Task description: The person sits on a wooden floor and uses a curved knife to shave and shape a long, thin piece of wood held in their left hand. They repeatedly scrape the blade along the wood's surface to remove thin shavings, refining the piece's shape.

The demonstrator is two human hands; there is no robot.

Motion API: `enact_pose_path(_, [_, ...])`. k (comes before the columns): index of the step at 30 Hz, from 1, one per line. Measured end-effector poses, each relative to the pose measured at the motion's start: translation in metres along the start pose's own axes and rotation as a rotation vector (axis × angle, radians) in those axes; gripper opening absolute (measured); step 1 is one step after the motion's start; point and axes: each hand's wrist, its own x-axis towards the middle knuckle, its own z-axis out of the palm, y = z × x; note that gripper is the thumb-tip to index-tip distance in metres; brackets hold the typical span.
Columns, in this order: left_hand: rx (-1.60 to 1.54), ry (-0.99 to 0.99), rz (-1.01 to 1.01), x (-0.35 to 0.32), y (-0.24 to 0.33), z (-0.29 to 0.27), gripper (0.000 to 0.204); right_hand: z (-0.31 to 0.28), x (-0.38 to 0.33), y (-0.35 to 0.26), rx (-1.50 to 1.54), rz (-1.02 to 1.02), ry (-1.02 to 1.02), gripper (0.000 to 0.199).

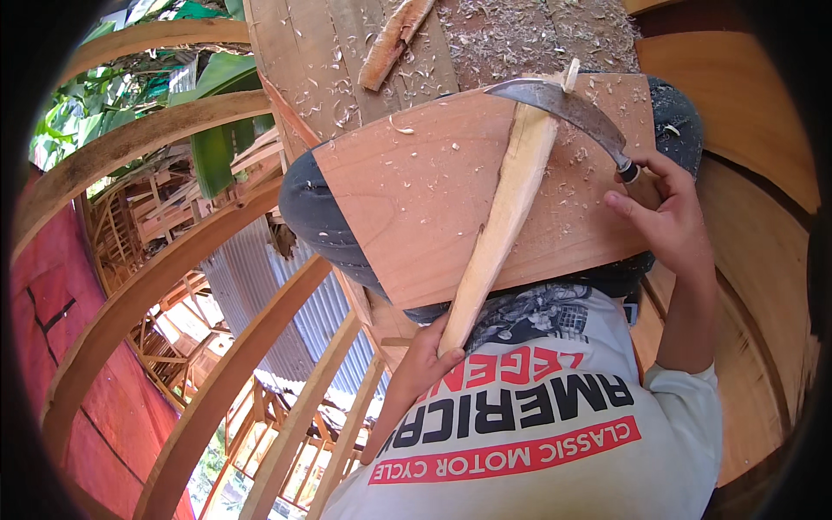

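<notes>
A pale strip of wood (pixel 503 217) slants across a flat reddish-brown board (pixel 399 208) that lies over my lap. Its near end is gripped by my left hand (pixel 425 362), close to my shirt. My right hand (pixel 667 212) is closed round the wooden handle of a sickle (pixel 576 108) with a curved, dull metal blade. The blade crosses the far end of the strip, touching it, and a curled shaving (pixel 570 75) stands up beside the blade. Small shavings are scattered over the board.
Beyond the board is a plank surface (pixel 303 52) strewn with shavings, with a rough piece of bark-edged wood (pixel 394 43) on it. Curved wooden bars (pixel 234 381) run along my left. Wide wooden panels (pixel 737 113) curve round my right side.
</notes>
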Motion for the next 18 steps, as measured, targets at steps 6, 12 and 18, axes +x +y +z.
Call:
enact_pose_path(6, [0.006,0.013,0.040,0.004,-0.003,0.001,0.066,0.002,0.004,0.012,0.065,-0.233,-0.224,0.023])
enact_pose_path(12, [0.014,0.020,0.046,0.009,0.000,-0.002,0.066,-0.025,0.004,-0.007,0.260,0.024,0.140,0.019])
enact_pose_path(18, [0.159,0.148,0.061,0.004,0.002,0.009,0.052,-0.009,-0.012,-0.018,0.115,0.253,-0.395,0.014])
